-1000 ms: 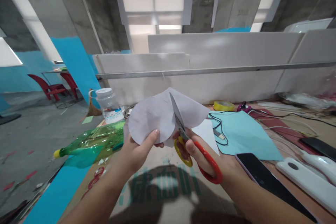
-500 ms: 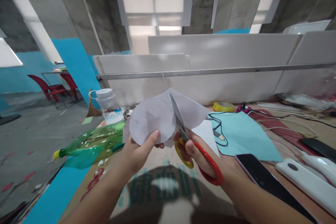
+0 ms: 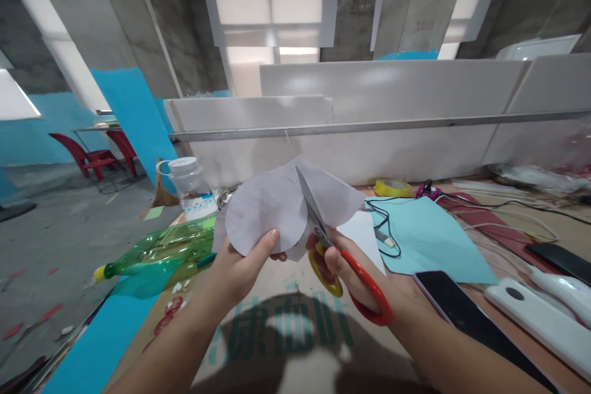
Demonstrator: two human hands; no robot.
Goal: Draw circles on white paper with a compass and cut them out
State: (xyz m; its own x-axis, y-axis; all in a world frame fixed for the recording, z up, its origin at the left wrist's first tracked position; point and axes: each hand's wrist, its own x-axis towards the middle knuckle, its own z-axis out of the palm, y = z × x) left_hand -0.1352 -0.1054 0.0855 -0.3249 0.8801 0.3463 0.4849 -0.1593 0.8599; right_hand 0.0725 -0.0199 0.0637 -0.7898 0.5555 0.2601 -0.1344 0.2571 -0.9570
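Observation:
A white sheet of paper (image 3: 265,206) with a rounded, cut left lobe is raised above the cardboard. My left hand (image 3: 249,265) pinches its lower edge, thumb on the near face and fingers behind. In my right hand (image 3: 341,265) is a pair of scissors (image 3: 316,212) with one red and one yellow handle loop. The scissor blades point up and away across the paper, along the right side of the rounded lobe. One blade shows in front of the sheet; the other is hidden. A flap of the paper spreads to the right of the blade.
Left of the paper lie a green plastic bottle (image 3: 157,249) and a clear jar (image 3: 191,188). Printed cardboard (image 3: 286,326) is under my hands. To the right are light-blue paper (image 3: 438,240), black cable (image 3: 392,221), a phone (image 3: 462,314), yellow tape (image 3: 392,188) and a white device (image 3: 535,314).
The paper and the scissor blades have shifted very slightly left. Both hands keep the same grip.

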